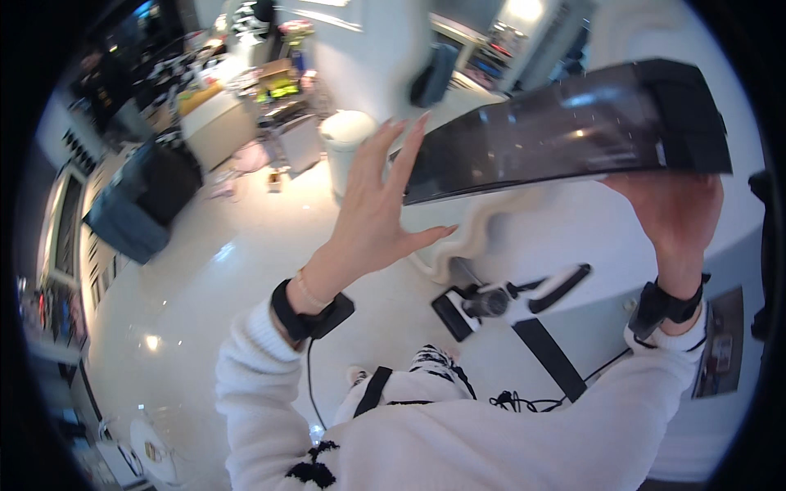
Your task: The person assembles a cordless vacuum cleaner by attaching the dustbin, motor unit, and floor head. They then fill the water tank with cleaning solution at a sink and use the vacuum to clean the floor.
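Observation:
A long, dark see-through tank with a black end cap (565, 135) is held up in front of me, tilted, with its wider capped end at the right. My right hand (675, 209) grips that end from below; the tank hides its fingers. At the narrow left end, my left hand (368, 196) has its fingers and thumb spread apart. Its fingertips come near that end, and I cannot tell if they touch. Lower down, a white and black upright floor cleaner (491, 303) stands in front of my body, its black handle pointing right.
A white curved counter (557, 229) lies beneath the tank. White round bin (348, 131) stands beyond my left hand. Farther left are a grey-blue armchair (135, 204) and a cluttered table (217, 127). Black cables (524, 401) lie by my legs on the glossy pale floor (196, 327).

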The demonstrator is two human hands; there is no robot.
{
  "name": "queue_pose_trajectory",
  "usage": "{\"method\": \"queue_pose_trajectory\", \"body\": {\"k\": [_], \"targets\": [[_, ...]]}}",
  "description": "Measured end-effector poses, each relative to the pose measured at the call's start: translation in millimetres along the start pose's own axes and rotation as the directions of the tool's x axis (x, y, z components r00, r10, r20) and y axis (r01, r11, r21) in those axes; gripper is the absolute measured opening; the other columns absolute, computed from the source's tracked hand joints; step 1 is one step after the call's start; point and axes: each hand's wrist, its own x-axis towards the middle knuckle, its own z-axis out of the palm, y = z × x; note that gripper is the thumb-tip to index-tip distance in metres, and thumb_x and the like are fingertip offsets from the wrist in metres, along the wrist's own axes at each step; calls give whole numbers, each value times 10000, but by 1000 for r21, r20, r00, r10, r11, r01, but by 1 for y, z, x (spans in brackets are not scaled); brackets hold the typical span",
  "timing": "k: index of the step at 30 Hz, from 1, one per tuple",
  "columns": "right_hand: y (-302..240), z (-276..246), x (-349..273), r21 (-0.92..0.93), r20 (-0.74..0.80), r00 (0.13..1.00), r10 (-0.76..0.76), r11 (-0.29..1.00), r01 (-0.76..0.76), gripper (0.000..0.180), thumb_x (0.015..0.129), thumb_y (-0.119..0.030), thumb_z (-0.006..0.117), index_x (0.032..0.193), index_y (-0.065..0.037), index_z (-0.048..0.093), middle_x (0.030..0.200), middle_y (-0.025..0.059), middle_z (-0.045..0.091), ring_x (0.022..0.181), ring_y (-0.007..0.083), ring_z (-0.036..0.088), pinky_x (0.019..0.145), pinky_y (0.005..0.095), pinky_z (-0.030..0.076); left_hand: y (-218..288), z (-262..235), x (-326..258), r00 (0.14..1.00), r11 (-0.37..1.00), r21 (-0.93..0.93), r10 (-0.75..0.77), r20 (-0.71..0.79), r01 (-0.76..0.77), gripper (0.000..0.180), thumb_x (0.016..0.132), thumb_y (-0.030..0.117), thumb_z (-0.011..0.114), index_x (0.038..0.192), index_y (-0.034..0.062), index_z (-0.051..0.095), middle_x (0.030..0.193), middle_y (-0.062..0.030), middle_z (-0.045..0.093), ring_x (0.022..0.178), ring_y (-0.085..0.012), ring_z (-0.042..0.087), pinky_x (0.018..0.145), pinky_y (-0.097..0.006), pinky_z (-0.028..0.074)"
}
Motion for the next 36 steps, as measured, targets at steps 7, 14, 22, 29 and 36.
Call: {"method": "queue_pose_trajectory", "body": {"k": [7,14,22,29,36], "targets": [[207,153,232,170,551,797,248,901,-399,555,983,-394,384,1403,-38,453,1454,138,467,1365,384,389,1077,686,258,-155,-206,-91,959,964,-114,-254,-125,240,997,584,281,891,1405,26,386,1246,-174,576,1138,-314,587,988,-396,448],[480,307,423,173,851,461,251,695,-698,529,950,-407,480,1387,-109,496,1401,104,528,1295,284,483,1062,508,385,-290,-391,-246,801,813,-10,-575,-165,582,957,574,339,866,1362,10,434,1203,-204,603,1113,-333,611,955,-390,471],[798,590,578,-120,975,-73,209,224,-967,427,1015,-324,424,1363,-96,520,1357,80,566,1246,228,531,1048,450,420,-345,-612,-404,491,512,152,-634,-597,846,898,582,258,836,1368,41,457,1110,-163,627,981,-300,646,884,-363,501],[953,855,656,87,870,486,85,944,-319,391,1017,-237,496,1372,-82,444,1410,102,475,1258,211,517,983,356,460,-437,-805,-507,279,176,223,-432,-858,959,917,583,237,834,1390,49,442,1097,-159,623,963,-310,651,845,-367,518],[1071,1056,762,-10,827,504,-250,889,458,560,816,-136,785,1317,-112,537,1480,116,322,1261,225,495,961,346,487,-601,-1033,-548,233,15,244,-359,-904,970,919,564,201,796,1406,104,442,1031,-139,605,855,-305,645,748,-375,543]]}}
